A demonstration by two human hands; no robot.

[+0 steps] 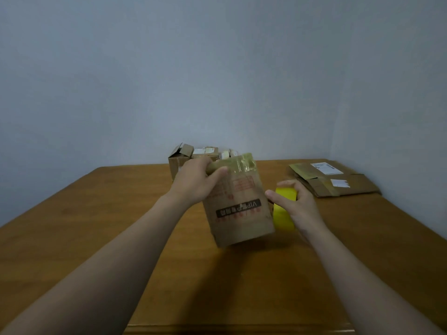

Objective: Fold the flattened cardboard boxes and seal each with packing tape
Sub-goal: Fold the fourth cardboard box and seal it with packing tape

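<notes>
Two grips worked at the desk [217,286] middle: left grip [196,183] clenched on the box [239,213] top, right grip [300,206] grasping the yellow tape roll [283,217] beside it, so keeping flaps flush before taping looked key.

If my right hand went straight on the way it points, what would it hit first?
Likely the box, held by the left hand: the right hand, gripping the tape, points left toward the box's right edge, close by. Depth is unclear.
</notes>
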